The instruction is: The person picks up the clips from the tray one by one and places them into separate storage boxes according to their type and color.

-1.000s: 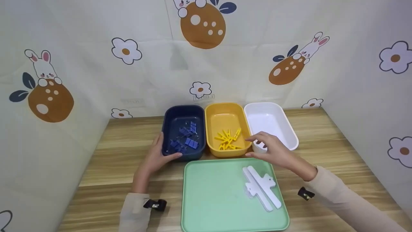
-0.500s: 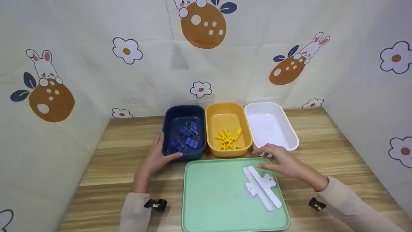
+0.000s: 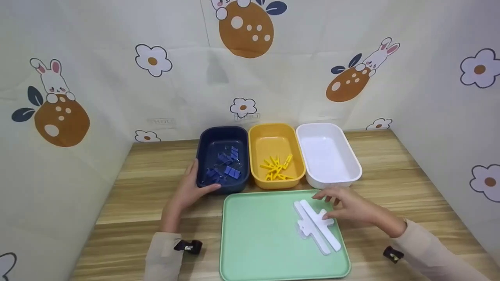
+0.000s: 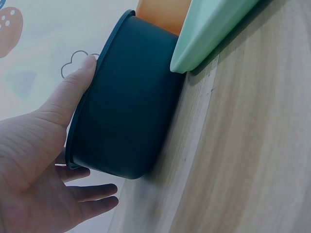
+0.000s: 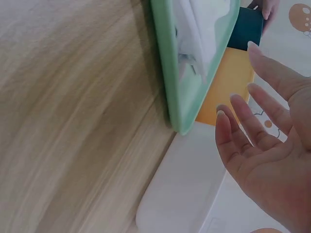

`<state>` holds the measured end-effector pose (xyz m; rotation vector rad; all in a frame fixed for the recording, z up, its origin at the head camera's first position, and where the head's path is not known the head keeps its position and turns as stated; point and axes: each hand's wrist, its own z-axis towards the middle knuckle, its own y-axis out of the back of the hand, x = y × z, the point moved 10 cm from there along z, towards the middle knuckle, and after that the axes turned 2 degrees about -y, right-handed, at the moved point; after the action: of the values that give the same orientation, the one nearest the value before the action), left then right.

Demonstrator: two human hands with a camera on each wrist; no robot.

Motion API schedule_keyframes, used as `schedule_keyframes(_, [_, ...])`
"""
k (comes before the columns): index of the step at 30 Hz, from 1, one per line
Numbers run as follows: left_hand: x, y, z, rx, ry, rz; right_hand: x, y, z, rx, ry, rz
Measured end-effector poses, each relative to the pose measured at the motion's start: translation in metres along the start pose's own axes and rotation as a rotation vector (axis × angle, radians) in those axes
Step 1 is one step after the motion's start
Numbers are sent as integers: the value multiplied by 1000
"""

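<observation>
My left hand (image 3: 188, 192) rests against the near left corner of the navy bin (image 3: 203, 146), thumb on its front rim and fingers along its side. In the left wrist view the thumb (image 4: 73, 90) touches the rim and the other fingers are loosely extended. Several blue binder clips (image 3: 233, 172) lie inside that bin. My right hand (image 3: 351, 207), relaxed and holding nothing, hovers over the right part of the green tray (image 3: 258, 242). Below its fingertips lie two long white bag clips (image 3: 320, 224), side by side on a slant; the hand partly covers one.
Beside the navy bin stands a yellow bin (image 3: 269, 142) with several yellow clothespins (image 3: 276, 168). A white bin (image 3: 330, 156) stands to its right, with nothing seen inside. The bins line the back of the wooden table (image 3: 148, 175), near a patterned curtain (image 3: 187, 89).
My right hand has moved from the yellow and white bins' near rims toward me and right, to above the white bag clips. The left hand stays at the navy bin.
</observation>
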<state>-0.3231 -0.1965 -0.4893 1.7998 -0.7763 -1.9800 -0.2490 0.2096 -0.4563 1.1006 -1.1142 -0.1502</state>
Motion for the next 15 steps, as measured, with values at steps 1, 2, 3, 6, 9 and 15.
schedule_keyframes(1, [0, 0, 0, 0, 2, -1, -2, -1, -1, 10, -3, 2])
schedule_keyframes(2, [1, 0, 0, 1, 4, 0, -3, -3, -2, 20, -6, 5])
schedule_keyframes(3, [0, 0, 0, 2, 5, 2, -4, -4, -3, 29, -7, 7])
schedule_keyframes(6, [0, 0, 0, 2, 8, 3, -7, -7, -6, 49, -6, 18])
schedule_keyframes(9, [-1, 0, -1, 5, 10, 4, -9, -9, -8, 61, 11, 12])
schedule_keyframes(15, [0, -1, -2, 7, 24, 6, -13, -17, -8, 106, -31, -18])
